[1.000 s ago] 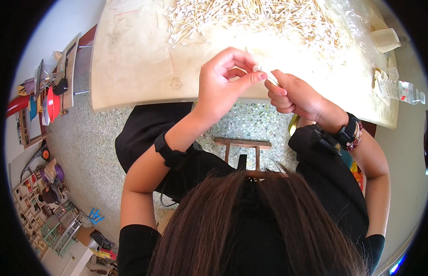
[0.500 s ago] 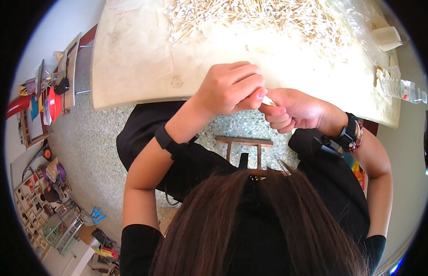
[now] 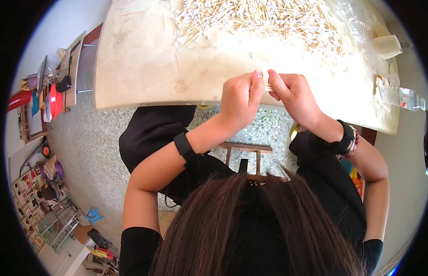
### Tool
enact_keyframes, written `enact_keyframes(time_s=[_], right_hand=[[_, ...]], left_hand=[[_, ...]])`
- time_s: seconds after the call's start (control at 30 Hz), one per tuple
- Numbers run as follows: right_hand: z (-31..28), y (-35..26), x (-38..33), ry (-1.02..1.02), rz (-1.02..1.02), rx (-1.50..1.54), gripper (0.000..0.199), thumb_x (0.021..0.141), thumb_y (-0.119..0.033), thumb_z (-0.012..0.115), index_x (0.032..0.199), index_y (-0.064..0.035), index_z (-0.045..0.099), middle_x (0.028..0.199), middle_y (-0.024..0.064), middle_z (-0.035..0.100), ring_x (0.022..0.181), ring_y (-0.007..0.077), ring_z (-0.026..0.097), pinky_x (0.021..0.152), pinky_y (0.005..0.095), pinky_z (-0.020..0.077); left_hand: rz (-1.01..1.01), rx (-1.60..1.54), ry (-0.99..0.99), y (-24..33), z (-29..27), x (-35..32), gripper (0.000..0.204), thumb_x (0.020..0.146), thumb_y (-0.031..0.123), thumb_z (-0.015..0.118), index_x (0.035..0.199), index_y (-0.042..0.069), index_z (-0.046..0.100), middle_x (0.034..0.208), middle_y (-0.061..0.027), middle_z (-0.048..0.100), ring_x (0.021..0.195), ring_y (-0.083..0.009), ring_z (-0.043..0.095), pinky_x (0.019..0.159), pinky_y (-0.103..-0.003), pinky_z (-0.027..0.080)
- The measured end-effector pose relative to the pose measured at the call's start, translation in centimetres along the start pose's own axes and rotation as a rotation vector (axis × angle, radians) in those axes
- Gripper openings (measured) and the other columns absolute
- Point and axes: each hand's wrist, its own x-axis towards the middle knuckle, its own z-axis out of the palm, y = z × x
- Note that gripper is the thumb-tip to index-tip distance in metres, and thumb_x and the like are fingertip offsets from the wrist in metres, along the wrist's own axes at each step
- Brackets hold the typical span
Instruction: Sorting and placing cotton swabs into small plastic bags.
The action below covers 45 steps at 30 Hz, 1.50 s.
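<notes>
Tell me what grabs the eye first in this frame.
The big heap of cotton swabs spread across the far side of the pale table. Just in front of it, at the near table edge, the left hand and right hand meet fingertip to fingertip, pinching a small bunch of swabs between them. A clear plastic bottle lies at the right end.

Whatever the left hand (image 3: pixel 239 99) and right hand (image 3: pixel 294 94) pinch stays mostly hidden; the far heap of swabs (image 3: pixel 260 18) runs off-frame.

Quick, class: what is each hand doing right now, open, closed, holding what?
Left hand: closed, pinching a small bundle of sticks.
Right hand: closed, gripping the same bundle's other end.
</notes>
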Motion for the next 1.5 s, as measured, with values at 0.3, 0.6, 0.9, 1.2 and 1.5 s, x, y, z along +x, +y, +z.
enact_keyframes(time_s=[0.3, 0.6, 0.9, 1.2, 1.5], right_hand=[[-0.5, -1.6, -0.4, -0.417, 0.524, 0.451, 0.049, 0.093, -0.035, 0.044, 0.059, -0.0008, 0.050, 0.051, -0.0006, 0.044, 0.047, 0.0065, 0.035, 0.047, 0.0235, 0.0334], [0.5, -0.2, 1.8, -0.033, 0.042, -0.057, 0.052, 0.093, -0.037, 0.044, 0.058, 0.0019, 0.052, 0.050, 0.0065, 0.043, 0.049, 0.0114, 0.036, 0.049, 0.0308, 0.0353], [0.7, -1.5, 3.0, -0.527, 0.490, 0.548, 0.040, 0.093, -0.033, 0.044, 0.059, -0.0124, 0.043, 0.048, -0.0065, 0.029, 0.041, 0.0048, 0.024, 0.038, 0.0226, 0.0183], [2.2, -0.6, 7.5, -0.391, 0.453, 0.376, 0.037, 0.092, -0.032, 0.044, 0.061, -0.0109, 0.042, 0.046, -0.0082, 0.025, 0.038, 0.0045, 0.017, 0.037, 0.0238, 0.0142], [2.9, 0.3, 7.9, -0.320, 0.400, 0.137, 0.041, 0.092, -0.035, 0.046, 0.060, -0.0102, 0.043, 0.046, -0.0085, 0.027, 0.036, 0.0033, 0.018, 0.036, 0.0228, 0.0136]], left_hand=[[0.500, 0.139, -0.046, -0.5, -1.7, 1.4, 0.033, 0.092, 0.013, 0.036, 0.062, 0.000, 0.041, 0.056, -0.0140, 0.044, 0.046, -0.0286, 0.044, 0.044, -0.037, 0.033], [-0.215, 0.165, -0.096, 0.7, -0.9, 1.6, 0.051, 0.094, 0.022, 0.035, 0.051, 0.001, 0.054, 0.051, -0.0163, 0.054, 0.050, -0.0351, 0.054, 0.052, -0.043, 0.044], [0.695, 0.370, -0.004, -1.3, -4.1, 2.8, 0.025, 0.083, 0.011, 0.053, 0.061, 0.002, 0.052, 0.060, -0.0103, 0.052, 0.047, -0.0263, 0.051, 0.042, -0.035, 0.040], [-0.264, 1.020, -0.041, -3.7, -10.6, 5.1, 0.040, 0.089, 0.036, 0.046, 0.069, 0.004, 0.060, 0.071, -0.0149, 0.061, 0.064, -0.0327, 0.061, 0.056, -0.043, 0.046], [-0.539, 1.178, -0.284, -7.6, -11.9, 4.1, 0.030, 0.082, 0.029, 0.051, 0.079, 0.004, 0.068, 0.079, -0.0137, 0.067, 0.074, -0.0296, 0.065, 0.061, -0.041, 0.050]])
